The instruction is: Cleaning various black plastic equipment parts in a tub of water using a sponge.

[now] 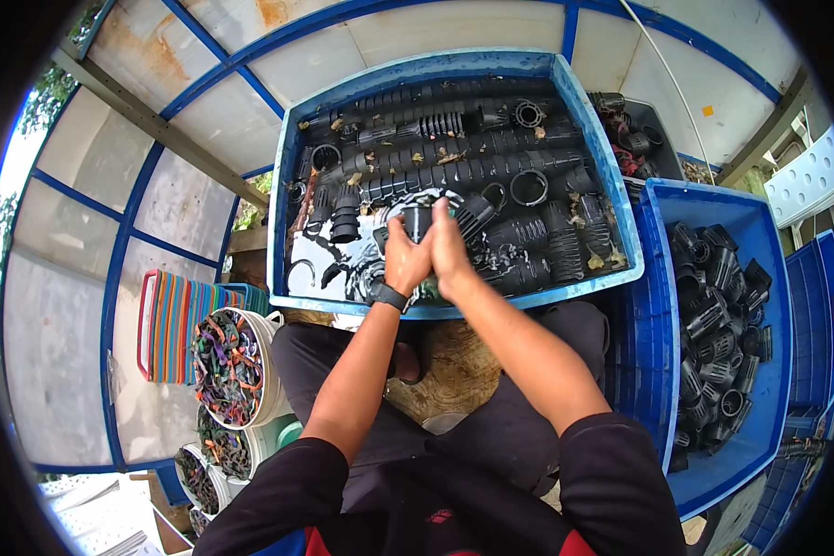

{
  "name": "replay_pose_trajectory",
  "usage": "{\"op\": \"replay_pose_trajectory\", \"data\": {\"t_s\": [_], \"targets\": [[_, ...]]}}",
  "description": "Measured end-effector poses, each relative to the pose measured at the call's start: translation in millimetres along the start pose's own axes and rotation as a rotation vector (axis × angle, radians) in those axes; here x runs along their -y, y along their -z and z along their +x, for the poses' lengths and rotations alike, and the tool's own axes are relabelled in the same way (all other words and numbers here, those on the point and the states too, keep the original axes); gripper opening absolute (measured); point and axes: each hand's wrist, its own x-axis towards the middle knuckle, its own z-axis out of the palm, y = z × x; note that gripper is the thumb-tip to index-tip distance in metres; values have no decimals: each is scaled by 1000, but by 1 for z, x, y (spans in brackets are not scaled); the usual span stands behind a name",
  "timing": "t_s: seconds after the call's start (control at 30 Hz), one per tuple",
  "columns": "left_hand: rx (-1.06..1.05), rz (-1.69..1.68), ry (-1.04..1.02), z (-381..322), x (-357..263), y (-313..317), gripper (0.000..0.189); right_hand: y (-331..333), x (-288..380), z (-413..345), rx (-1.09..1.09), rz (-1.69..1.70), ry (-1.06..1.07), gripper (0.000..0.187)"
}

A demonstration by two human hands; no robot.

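Note:
A light-blue plastic tub (452,307) of water stands before me, packed with black slotted plastic pots, many nested into long rows. Over its near side, my left hand (408,257) and my right hand (447,247) are close together around one black plastic pot (418,224). Both hands hold it, the left at its left side and the right at its right side. Part of the pot is covered by the fingers. Just right of the hands lies a slotted pot (478,214) in the water, and a loose black ring (529,187) is farther right.
At the right, a deep blue crate (728,486) holds many black pots; a grey bin (660,118) stands behind it. At the left are white buckets (272,368) of coloured scraps and stacked coloured baskets (170,326). Blue-framed panels (452,31) stand beyond the tub.

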Motion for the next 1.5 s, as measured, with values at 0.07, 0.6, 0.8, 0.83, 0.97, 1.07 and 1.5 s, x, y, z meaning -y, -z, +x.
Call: {"op": "replay_pose_trajectory", "data": {"t_s": [0.07,0.6,0.8,0.83,0.97,1.07,1.5], "targets": [[15,-46,-25,-6,-7,6,72,-2,42,-20,50,231,-260,60],[34,-3,4,-5,1,1,69,7,9,-17,140,-116,80,61],[52,-193,144,4,-34,27,48,-12,10,-36,113,-32,402,47],[12,-124,152,8,-25,24,54,-8,12,-36,109,-149,451,46],[73,-138,-73,-2,-1,4,69,19,20,-1,201,60,-8,58],[17,-224,29,8,17,5,57,0,6,-17,287,-64,162,61],[-94,-48,108,0,-5,10,71,0,-15,-6,-5,-416,489,63]]}}
